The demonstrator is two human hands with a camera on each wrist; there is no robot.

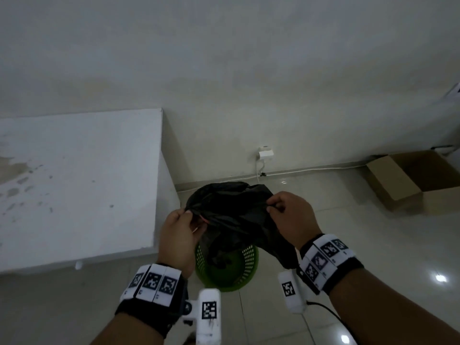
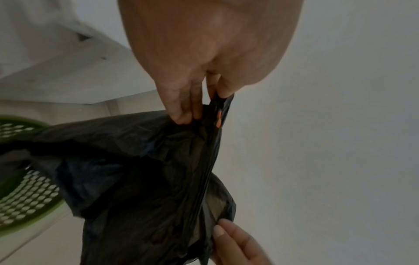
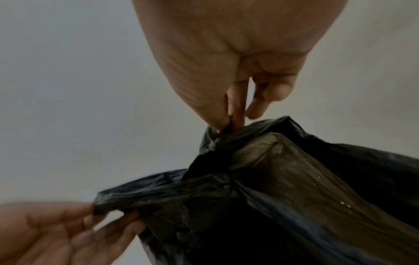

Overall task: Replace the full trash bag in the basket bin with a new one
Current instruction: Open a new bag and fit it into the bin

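Observation:
A black trash bag [image 1: 231, 215] is stretched between my two hands above a green perforated basket bin [image 1: 249, 265] on the floor; its lower part hangs into the bin. My left hand [image 1: 184, 220] pinches the bag's left rim, where an orange drawstring [image 2: 218, 119] shows. My right hand [image 1: 276, 207] pinches the right rim between thumb and fingers. The left wrist view shows the left hand [image 2: 199, 111] gripping the bag [image 2: 136, 170] beside the bin [image 2: 25, 200]. The right wrist view shows the right hand [image 3: 231, 122] holding the gathered plastic [image 3: 272, 188].
A white block-like counter [image 1: 82, 183] stands close to the left of the bin. An open cardboard box [image 1: 413, 180] lies on the tiled floor at the right by the wall. A wall socket with a white cable [image 1: 265, 155] sits behind the bin.

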